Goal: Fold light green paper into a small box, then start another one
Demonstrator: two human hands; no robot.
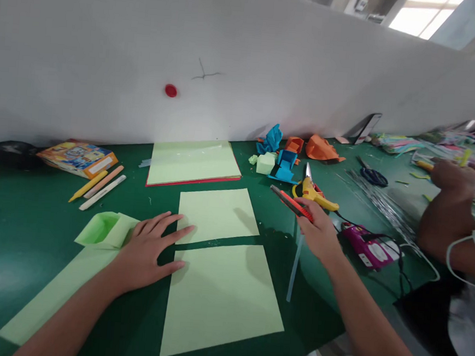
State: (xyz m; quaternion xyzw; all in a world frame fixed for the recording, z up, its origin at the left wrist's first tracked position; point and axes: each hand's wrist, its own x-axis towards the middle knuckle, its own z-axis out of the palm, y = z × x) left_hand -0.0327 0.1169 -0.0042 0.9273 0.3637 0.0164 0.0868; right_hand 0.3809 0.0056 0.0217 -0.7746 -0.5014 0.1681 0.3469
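Left hand [145, 253]: fingers spread, gripping nothing; fingertips overlap the left edges of the upper sheet [218, 215] and lower sheet [222, 297]. Both sheets extend rightward from these fingers, separated by a narrow sideways gap. Right hand [318, 231]: fingers closed around a cutter [291, 202], its long axis slanting forward-left from them, beyond the sheets' right side. The left hand is nearer the sheets.

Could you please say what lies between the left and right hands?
In the head view, two pale green sheets lie between the right hand and left hand, which overlaps both.
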